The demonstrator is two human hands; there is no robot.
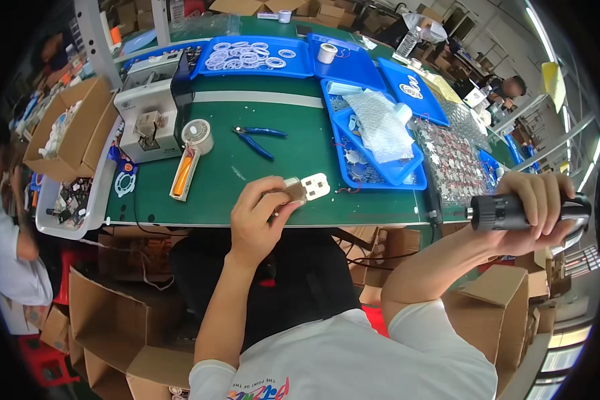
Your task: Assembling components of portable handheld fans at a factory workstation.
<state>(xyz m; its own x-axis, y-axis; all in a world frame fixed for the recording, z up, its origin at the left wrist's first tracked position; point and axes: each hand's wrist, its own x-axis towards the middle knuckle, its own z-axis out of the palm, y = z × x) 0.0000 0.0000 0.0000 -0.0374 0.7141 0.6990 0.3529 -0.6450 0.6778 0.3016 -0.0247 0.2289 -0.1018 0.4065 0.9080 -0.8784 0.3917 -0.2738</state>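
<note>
So the left hand was pinching a small brownish part between thumb and fingertips, right at the near edge of the green tabletop, and that part sat touching a white square plate with slots lying just at its 3 o'clock. The right hand was way off at 3 o'clock, past the tabletop's edge, fist clenched round a black electric screwdriver held sideways with its nose pointing back toward 9 o'clock. Up at 12 o'clock from the left hand were blue-handled cutters lying flat, and at about 10 o'clock a roll of white tape with an orange-handled tool just below it, next to a grey bench machine. At 1 o'clock a stack of blue trays held a clear plastic bag, and farther back another blue tray was full of white rings. Cardboard boxes sat at the 9 o'clock end, and another person's sleeve showed at the far left
</note>
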